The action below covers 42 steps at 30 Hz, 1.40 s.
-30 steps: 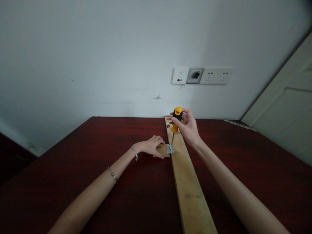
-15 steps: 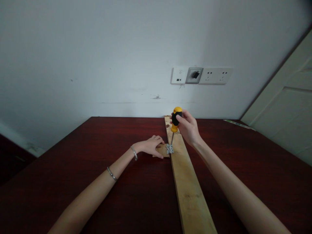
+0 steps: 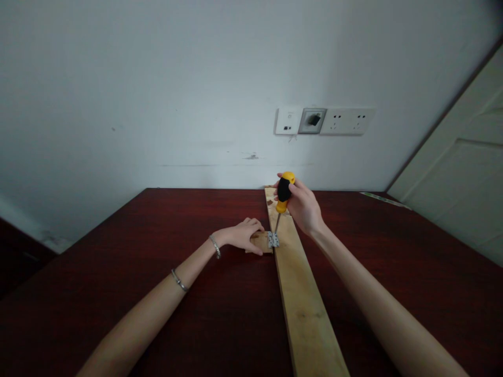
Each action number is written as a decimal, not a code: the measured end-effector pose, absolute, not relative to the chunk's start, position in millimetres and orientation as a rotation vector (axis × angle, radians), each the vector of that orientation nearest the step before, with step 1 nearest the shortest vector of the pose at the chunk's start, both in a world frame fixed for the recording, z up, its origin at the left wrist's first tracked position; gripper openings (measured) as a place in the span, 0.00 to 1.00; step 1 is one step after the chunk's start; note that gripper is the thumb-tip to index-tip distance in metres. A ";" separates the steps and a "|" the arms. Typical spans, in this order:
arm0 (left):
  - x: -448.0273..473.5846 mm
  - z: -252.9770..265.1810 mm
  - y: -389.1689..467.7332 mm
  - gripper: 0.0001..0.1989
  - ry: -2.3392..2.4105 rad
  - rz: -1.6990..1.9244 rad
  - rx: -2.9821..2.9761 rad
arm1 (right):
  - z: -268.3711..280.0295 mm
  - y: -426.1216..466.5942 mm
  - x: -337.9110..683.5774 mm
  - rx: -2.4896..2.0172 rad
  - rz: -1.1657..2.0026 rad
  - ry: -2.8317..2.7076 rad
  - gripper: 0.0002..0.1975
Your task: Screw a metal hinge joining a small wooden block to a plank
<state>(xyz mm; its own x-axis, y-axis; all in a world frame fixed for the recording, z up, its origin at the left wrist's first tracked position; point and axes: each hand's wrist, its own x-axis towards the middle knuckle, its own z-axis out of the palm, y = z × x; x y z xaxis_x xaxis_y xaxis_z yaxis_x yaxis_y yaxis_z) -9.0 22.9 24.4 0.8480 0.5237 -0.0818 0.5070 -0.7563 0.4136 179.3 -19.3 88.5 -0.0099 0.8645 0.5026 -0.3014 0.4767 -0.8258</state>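
My right hand (image 3: 305,206) is closed around the yellow and black handle of a screwdriver (image 3: 283,191). The shaft points down, slightly tilted, and its tip meets the right leaf of a metal hinge (image 3: 273,239). That leaf lies on a long pale wooden board (image 3: 304,309); the other leaf rests on a small wooden block (image 3: 260,241) butted against the board's left edge. With thumb and fingers around the block's left part, my left hand (image 3: 243,235) grips it against the table. Any screw under the tip is too small to make out.
The dark red table (image 3: 188,324) reaches back to a white wall (image 3: 157,78). Wall sockets (image 3: 326,121), one with a black plug, sit above its back edge. A thin pale strip (image 3: 385,200) lies at the back right, near a white panelled door (image 3: 467,152).
My right fingers have shifted around the screwdriver handle, which is turned a little and leans slightly more to the right. My left hand, the block and the hinge stay in place.
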 end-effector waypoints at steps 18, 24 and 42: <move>-9.9 23.3 24.2 0.33 0.757 0.060 2.594 | 91.4 -22.9 177.6 -0.591 1.007 -1.255 0.13; -10.1 22.0 24.2 0.33 0.759 0.065 2.595 | 86.9 -19.6 177.8 -0.646 0.855 -1.248 0.16; -9.6 23.2 23.4 0.32 0.751 0.074 2.598 | 87.3 -19.9 177.6 -0.633 0.904 -1.243 0.16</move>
<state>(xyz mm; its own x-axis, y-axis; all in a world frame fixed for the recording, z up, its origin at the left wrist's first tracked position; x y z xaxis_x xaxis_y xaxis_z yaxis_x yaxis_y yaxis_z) -9.6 23.4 23.2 0.8517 0.5196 -0.0676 0.4966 -0.7593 0.4205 177.6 -19.9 87.3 0.0672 0.8522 0.5189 -0.2308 0.5193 -0.8229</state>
